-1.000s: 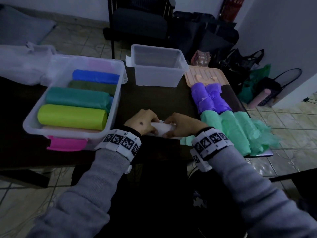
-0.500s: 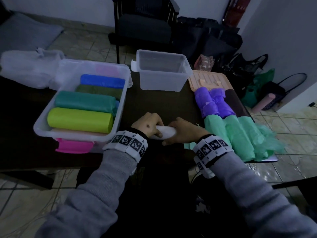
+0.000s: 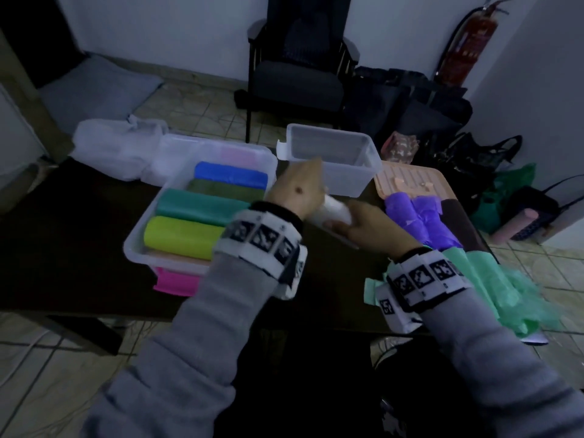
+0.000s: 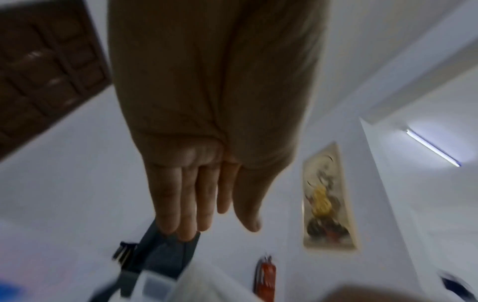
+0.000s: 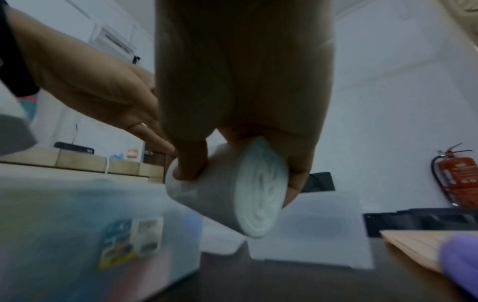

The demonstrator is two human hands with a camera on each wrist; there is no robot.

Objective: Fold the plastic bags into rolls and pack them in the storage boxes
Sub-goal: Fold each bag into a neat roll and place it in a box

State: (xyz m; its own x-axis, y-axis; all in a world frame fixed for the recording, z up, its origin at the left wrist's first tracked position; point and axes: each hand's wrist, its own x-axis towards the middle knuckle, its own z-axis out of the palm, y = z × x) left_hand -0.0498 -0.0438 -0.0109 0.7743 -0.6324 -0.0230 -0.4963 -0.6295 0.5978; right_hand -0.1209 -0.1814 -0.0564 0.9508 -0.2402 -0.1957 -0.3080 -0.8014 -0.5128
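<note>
- The white roll (image 3: pixel 332 212) is up off the bench (image 3: pixel 79 241) now; half a second ago it lay there under both hands.
- Right hand (image 3: pixel 363 229) grips it, thumb and fingers (image 5: pixel 192 161) curled round the end, spiral face showing.
- Left hand (image 3: pixel 295 192) has let go: fingers (image 4: pixel 181 196) straight and pressed together, raised by the roll's far end.
- The roll hangs between the filled storage box (image 3: pixel 177 197) and the empty clear box (image 3: pixel 363 172).

white roll (image 3: pixel 328 210), lime roll (image 3: pixel 183 237), blue roll (image 3: pixel 230 177)
</note>
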